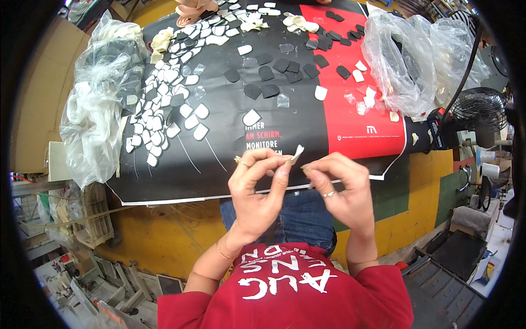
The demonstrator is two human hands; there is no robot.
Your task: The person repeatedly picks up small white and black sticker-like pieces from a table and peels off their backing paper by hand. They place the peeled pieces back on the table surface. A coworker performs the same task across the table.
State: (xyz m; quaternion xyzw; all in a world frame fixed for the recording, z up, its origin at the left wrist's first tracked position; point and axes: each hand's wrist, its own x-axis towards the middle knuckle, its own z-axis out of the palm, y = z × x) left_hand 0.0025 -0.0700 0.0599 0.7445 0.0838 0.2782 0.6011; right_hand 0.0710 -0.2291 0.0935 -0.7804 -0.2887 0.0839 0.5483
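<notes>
Just above the table's near edge, my left hand (256, 183) pinches a small white piece (297, 154) between thumb and fingertips; the piece is seen edge-on and sticks out to the right. My right hand (346, 186) is a short way to the right, with thumb and forefinger closed together. Whatever its fingertips hold, if anything, is too small to make out. Beyond my hands, a single white pad (251, 117) with one rounded end lies on the black sheet (219, 140). Similar black pads (269, 91) lie scattered farther back.
Many white pads (159, 123) are heaped along the left. Clear plastic bags stand at the left (90, 131) and right (400, 66). A red panel (356, 131) covers the sheet's right part. A small black fan (480, 108) is at far right. What looks like another person's hand (193, 12) is at the far edge.
</notes>
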